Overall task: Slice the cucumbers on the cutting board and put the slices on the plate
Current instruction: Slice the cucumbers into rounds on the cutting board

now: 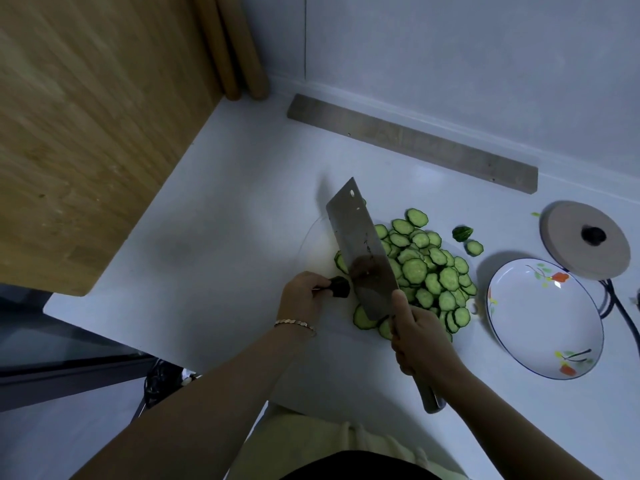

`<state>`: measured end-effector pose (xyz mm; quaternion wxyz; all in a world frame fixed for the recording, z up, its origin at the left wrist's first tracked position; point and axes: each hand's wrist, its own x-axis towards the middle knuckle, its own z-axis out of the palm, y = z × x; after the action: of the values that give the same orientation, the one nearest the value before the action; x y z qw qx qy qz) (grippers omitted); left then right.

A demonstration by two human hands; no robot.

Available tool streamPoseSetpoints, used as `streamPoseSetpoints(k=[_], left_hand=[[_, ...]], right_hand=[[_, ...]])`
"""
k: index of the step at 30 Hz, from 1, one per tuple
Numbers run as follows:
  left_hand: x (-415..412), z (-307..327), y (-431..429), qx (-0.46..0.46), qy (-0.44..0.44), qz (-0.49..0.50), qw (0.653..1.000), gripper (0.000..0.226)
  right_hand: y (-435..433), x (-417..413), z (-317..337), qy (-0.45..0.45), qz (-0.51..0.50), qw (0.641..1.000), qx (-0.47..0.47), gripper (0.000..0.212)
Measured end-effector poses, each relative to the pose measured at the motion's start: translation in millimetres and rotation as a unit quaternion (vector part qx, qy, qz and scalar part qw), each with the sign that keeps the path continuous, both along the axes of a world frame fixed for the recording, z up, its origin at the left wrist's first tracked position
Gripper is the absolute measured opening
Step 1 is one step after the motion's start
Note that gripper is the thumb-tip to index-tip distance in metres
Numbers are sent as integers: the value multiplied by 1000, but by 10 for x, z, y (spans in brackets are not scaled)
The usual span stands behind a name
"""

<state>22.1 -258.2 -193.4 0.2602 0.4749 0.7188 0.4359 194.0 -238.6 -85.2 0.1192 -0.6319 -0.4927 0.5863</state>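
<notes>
A pale round cutting board (pixel 317 237) lies on the white counter. My left hand (pixel 304 296) pinches a short dark cucumber stub (pixel 339 286) on it. My right hand (pixel 420 341) grips the handle of a cleaver (pixel 362 247), whose blade stands just right of the stub. Several cucumber slices (pixel 427 268) are piled to the right of the blade. A white plate with a flower pattern (pixel 543 317) sits empty to the right of the board. A cucumber end piece (pixel 462 233) and one loose slice (pixel 473 247) lie beyond the pile.
A round tan lid with a dark knob (pixel 585 239) and a black cable (pixel 620 306) lie at the far right. A grey strip (pixel 412 142) runs along the back wall. A wooden panel (pixel 93 133) stands at the left; the counter edge is near me.
</notes>
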Motion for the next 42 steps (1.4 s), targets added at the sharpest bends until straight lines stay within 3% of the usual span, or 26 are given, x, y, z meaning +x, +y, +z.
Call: streamPoseSetpoints(k=[11,30,37,42], left_hand=[[9,-28,-10,-24,48,10,998,16],[-19,43,-7,-29,25,6,999,19],[-27,26,-13,-54,-7,29,998,15],[-28,43,5,-68,-9,20,997,21]], right_hand=[[-97,-27,-184,-74,72,994,30,52],[-217,-243,-323,-136,114,981,78,53],[-80,-167,-373,-28,-2,1000,-11,48],[-73,-46,-185,-4,-3,1000,0,50]])
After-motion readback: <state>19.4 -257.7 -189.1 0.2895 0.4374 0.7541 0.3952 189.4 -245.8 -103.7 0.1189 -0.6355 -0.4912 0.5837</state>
